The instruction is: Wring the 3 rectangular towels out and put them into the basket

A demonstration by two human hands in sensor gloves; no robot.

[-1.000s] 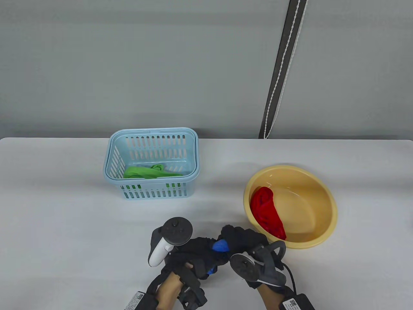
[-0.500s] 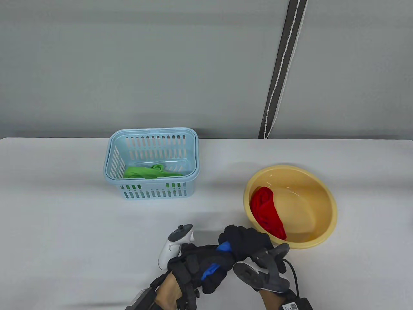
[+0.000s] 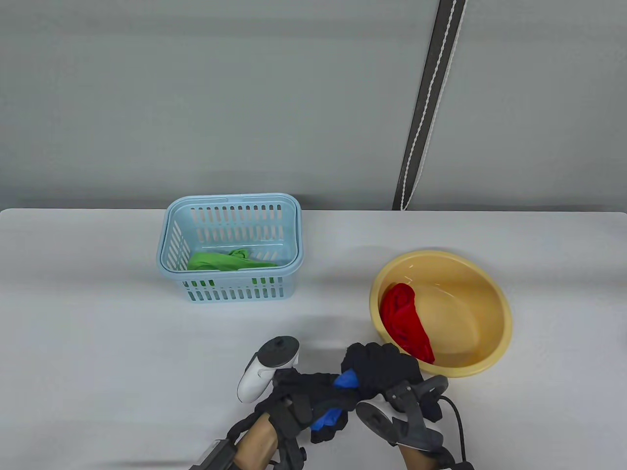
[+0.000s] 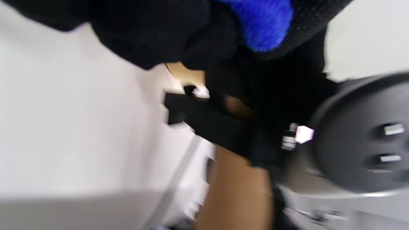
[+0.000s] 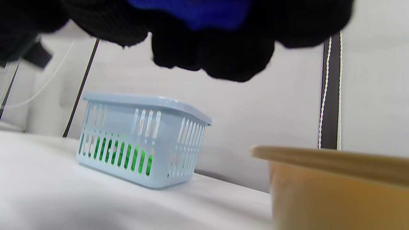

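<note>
We see a white table [image 3: 98, 342] and behind it a plain grey wall [image 3: 196, 98] with a dark vertical strip [image 3: 431, 98].

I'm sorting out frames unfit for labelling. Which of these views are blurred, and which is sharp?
Table view: sharp, evenly lit, soft shadows under the basket and basin. Left wrist view: heavily motion-blurred; only the blue towel stands out. Right wrist view: basket fairly clear, near basin rim and gloved fingers out of focus.

No legible text, labels, brands or nos. anywhere; wrist-strap tag at the bottom edge too cropped to read.
</note>
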